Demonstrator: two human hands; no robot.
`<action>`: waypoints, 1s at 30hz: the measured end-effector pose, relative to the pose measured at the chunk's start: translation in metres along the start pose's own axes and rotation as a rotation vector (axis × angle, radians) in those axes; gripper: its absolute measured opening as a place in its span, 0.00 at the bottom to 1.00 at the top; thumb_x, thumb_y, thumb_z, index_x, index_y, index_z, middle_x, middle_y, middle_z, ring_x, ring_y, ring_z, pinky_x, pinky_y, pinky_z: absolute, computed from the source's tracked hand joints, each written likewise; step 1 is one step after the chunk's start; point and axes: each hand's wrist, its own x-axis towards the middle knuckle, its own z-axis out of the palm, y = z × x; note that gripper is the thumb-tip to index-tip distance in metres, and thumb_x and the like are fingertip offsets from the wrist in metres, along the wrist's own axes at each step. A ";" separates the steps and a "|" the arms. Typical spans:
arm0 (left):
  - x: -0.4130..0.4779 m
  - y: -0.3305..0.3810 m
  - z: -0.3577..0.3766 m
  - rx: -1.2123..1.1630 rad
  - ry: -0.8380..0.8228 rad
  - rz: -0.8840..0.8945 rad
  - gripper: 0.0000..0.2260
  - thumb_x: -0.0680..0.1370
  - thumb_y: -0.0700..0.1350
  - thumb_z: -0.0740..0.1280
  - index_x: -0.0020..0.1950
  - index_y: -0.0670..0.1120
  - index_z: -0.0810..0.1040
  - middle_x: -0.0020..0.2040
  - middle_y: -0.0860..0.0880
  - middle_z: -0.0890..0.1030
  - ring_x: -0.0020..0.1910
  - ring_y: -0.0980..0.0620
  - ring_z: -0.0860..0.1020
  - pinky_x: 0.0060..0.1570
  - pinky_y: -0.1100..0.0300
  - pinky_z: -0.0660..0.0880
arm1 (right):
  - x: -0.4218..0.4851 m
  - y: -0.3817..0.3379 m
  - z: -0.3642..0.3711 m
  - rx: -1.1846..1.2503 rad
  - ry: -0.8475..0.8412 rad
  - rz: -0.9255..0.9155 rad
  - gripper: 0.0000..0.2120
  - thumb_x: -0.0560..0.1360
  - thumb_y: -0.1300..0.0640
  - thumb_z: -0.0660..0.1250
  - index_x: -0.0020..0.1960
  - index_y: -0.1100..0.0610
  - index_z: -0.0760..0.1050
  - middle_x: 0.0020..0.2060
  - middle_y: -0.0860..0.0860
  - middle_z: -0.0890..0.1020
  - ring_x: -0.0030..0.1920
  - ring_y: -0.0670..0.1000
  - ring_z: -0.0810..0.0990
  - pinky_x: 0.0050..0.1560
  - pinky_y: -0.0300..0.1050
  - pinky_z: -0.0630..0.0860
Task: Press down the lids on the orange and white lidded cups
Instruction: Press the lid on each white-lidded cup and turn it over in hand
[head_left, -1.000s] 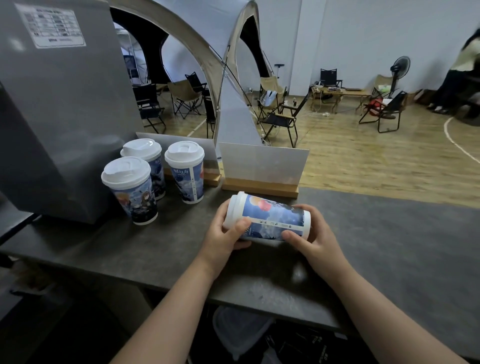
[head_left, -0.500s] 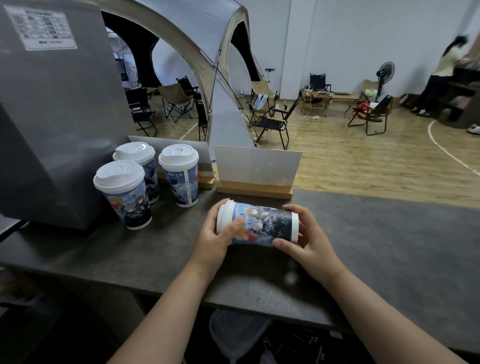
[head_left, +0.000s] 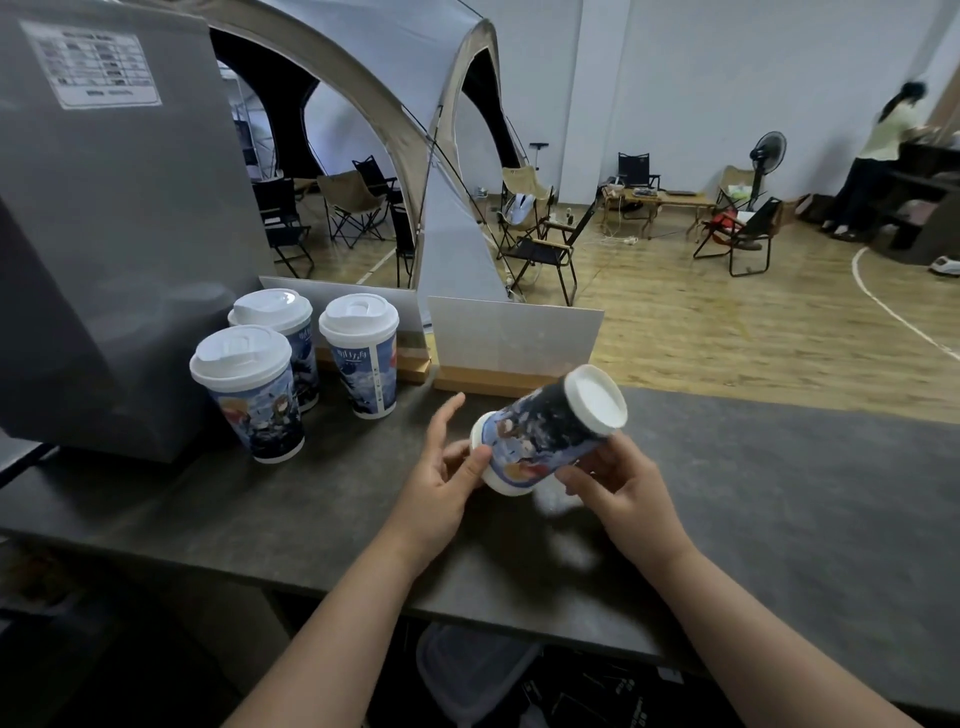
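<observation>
I hold a printed paper cup (head_left: 540, 441) tilted above the dark counter (head_left: 779, 499). Its white base points up and to the right, and its white lid end (head_left: 493, 475) points down and to the left. My right hand (head_left: 618, 483) grips the cup's body from below. On the lid end rests the thumb of my left hand (head_left: 447, 467), whose other fingers are spread behind it. Three more lidded printed cups stand upright at the left: a front one (head_left: 247, 395), a back one (head_left: 280, 325) and a right one (head_left: 361, 356).
A large grey machine (head_left: 104, 234) fills the left, right behind the three cups. Two white sign panels in wooden bases (head_left: 514, 340) stand along the counter's far edge. Beyond are a tent, folding chairs and a person (head_left: 878, 156) at the far right.
The cup lay level between my hands with its lid to the left. Now its base end has swung up to the right, and my left fingers have spread away from the lid.
</observation>
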 end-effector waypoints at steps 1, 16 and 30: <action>0.000 -0.001 0.000 0.050 -0.035 0.003 0.29 0.74 0.62 0.72 0.73 0.66 0.65 0.63 0.50 0.82 0.62 0.48 0.81 0.60 0.50 0.79 | 0.000 0.000 0.000 -0.068 -0.015 -0.014 0.19 0.75 0.56 0.73 0.65 0.48 0.75 0.53 0.48 0.84 0.50 0.51 0.84 0.47 0.45 0.82; -0.008 0.013 0.005 0.203 -0.004 0.085 0.17 0.80 0.48 0.66 0.64 0.69 0.73 0.49 0.56 0.74 0.37 0.66 0.74 0.39 0.68 0.74 | 0.004 0.010 0.004 -0.305 0.038 -0.098 0.24 0.77 0.59 0.71 0.72 0.54 0.73 0.53 0.37 0.75 0.50 0.45 0.79 0.44 0.38 0.79; -0.010 0.016 0.007 -0.071 -0.084 0.097 0.35 0.74 0.50 0.74 0.77 0.61 0.63 0.68 0.48 0.78 0.67 0.49 0.77 0.60 0.58 0.78 | -0.002 -0.002 0.003 -0.196 -0.091 -0.081 0.23 0.82 0.55 0.63 0.76 0.45 0.67 0.75 0.40 0.70 0.75 0.42 0.67 0.70 0.44 0.73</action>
